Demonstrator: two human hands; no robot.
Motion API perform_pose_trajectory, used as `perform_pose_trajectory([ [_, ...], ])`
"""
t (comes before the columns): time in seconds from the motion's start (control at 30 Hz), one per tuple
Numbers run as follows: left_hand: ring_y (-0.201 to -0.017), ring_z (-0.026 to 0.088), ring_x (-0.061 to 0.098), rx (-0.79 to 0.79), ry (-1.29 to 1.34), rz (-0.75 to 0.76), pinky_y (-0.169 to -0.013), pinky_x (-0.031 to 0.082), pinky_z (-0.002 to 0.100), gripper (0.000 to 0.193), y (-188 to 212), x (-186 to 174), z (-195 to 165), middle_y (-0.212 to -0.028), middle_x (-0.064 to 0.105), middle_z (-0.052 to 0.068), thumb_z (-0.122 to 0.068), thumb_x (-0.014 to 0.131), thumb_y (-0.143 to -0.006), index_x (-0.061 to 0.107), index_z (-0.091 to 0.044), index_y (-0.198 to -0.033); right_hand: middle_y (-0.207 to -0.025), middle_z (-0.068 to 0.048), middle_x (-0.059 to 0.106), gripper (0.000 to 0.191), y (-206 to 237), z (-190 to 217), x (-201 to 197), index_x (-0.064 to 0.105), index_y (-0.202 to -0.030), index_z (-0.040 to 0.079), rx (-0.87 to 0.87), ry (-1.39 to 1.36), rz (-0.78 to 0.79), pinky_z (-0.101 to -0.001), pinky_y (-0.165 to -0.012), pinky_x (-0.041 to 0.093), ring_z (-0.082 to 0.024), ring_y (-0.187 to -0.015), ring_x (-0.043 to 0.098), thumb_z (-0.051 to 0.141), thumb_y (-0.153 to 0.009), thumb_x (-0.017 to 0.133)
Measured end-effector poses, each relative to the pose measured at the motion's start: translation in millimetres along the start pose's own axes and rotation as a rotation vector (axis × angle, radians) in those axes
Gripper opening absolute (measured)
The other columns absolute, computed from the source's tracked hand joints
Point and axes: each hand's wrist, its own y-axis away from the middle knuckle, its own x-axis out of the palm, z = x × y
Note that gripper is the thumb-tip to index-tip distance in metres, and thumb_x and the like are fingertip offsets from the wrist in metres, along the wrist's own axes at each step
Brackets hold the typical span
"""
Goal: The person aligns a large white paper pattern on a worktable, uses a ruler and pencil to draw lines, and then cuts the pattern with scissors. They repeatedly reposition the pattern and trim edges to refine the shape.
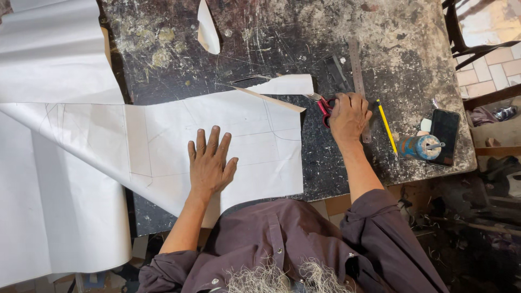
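Left hand lies flat, fingers spread, pinning the white pattern paper on the paint-scarred surface. Right hand is closed around red-handled scissors at the paper's far-right edge, blades at the cut strip. For a clean cut, the paper probably wants holding taut near the drawn line. Steel ruler, yellow pencil, phone lie right. Blue cylindrical tub: contents unclear.

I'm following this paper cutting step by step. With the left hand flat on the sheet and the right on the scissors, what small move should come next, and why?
Probably lift the red-handled scissors with the right hand back to the paper pattern. Their blades lie on the table at the sheet's cut upper edge, and the left hand already presses the sheet flat.
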Motion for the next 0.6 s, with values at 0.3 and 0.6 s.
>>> perform_pose_trajectory([
  [0.3, -0.156, 0.04, 0.018, 0.005, 0.049, -0.064, -0.121, 0.013, 0.064, 0.063, 0, -2, 5, -0.168, 0.03, 0.008, -0.049, 0.051, -0.097, 0.047, -0.025, -0.154, -0.129, -0.011, 0.057, 0.041, 12, 8, -6, 0.067, -0.122, 0.011, -0.272, -0.019, 0.116, -0.0527, -0.094, 0.033, -0.035, -0.118, 0.048, 0.04, -0.094, 0.075],
  [0.6, -0.151, 0.036, 0.041, -0.022, 0.148, -0.499, -0.124, 0.033, 0.055, 0.049, 53, -32, 33, -0.158, 0.048, 0.011, -0.017, 0.068, -0.094, 0.06, -0.013, -0.142, -0.125, -0.016, 0.054, 0.042, 10, 24, 23, 0.057, -0.128, 0.01, 0.041, 0.089, 0.02, -0.0548, -0.092, 0.031, -0.037, -0.117, 0.047, 0.037, -0.1, 0.072],
])
